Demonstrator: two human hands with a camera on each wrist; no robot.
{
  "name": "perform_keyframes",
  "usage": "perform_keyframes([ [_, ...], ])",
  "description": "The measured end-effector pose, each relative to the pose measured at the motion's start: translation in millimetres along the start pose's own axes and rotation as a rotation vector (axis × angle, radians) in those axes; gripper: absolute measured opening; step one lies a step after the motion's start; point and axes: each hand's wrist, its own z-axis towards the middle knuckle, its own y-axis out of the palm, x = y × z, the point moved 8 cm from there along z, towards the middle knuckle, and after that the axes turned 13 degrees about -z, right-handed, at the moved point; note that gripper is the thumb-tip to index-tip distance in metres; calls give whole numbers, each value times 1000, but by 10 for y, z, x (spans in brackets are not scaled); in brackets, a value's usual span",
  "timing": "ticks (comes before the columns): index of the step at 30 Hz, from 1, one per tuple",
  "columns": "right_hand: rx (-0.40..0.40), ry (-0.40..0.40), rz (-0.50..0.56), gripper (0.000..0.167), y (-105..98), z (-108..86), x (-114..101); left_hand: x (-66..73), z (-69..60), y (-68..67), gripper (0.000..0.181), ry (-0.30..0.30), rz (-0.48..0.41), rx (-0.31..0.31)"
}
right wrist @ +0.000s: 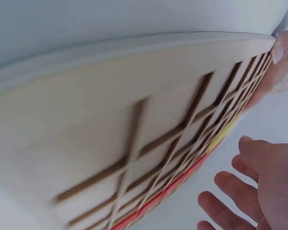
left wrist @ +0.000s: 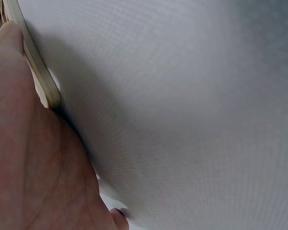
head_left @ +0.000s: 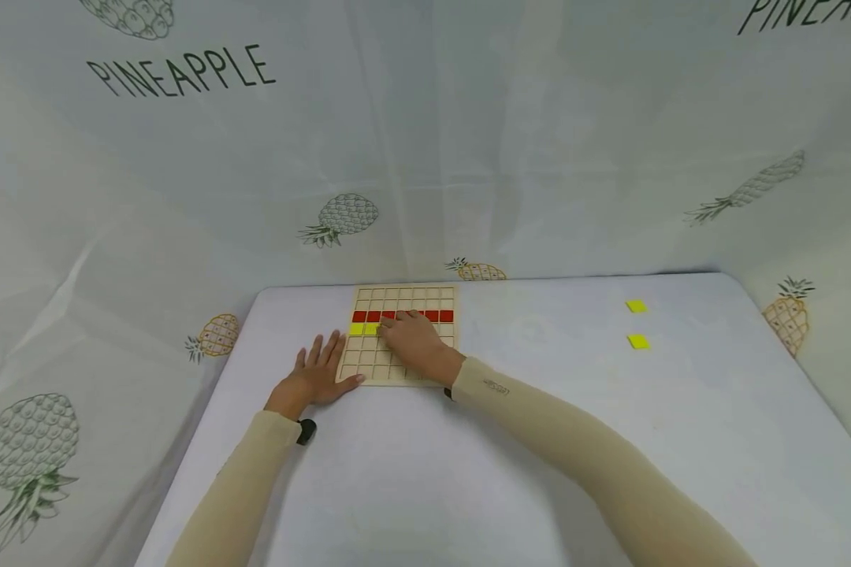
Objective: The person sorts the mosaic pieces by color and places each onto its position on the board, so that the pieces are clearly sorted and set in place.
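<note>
A pale wooden grid board (head_left: 399,378) lies near the table's far edge, crossed by a row of red tiles (head_left: 358,316). Directly below the red row, yellow tiles (head_left: 356,329) fill cells at the left end. My left hand (head_left: 314,383) rests with spread fingers at the board's left side, thumb at its near corner; the left wrist view shows it against the board's edge (left wrist: 43,79). Above the board is my right hand (head_left: 414,344), fingertips by the yellow tiles. In the right wrist view its loosely bent fingers (right wrist: 235,191) stand apart, with nothing visible between them. It hides several cells.
Two loose yellow tiles (head_left: 636,305) lie apart on the right side of the white table (head_left: 539,472). A pineapple-printed cloth (head_left: 574,142) hangs behind and around the table. Dark wrist bands (head_left: 306,431) show at both cuffs.
</note>
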Motion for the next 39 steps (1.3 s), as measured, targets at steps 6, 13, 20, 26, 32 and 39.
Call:
perform_keyframes([
  [6, 86, 41, 30, 42, -31, -345, 324, -52, 40, 10, 105, -3, -11, 5],
  [13, 180, 99, 39, 46, 16, -821, 733, -52, 17, -9, 104, 11, -26, 1],
  [20, 282, 172, 40, 44, 42, -1287, 1097, 2, -43, -53, 108, 14, -53, -11],
  [26, 323, 204, 40, 44, 133, -1657, 1379, -23, 15, 3, 104, 17, -38, -14],
  [32, 310, 240, 66, 46, 336, -1994, 1627, -35, 20, 28, 105, 36, -57, -3],
  [39, 280, 282, 80, 48, 510, -2313, 1890, 23, -26, -19, 103, 20, -38, -23],
])
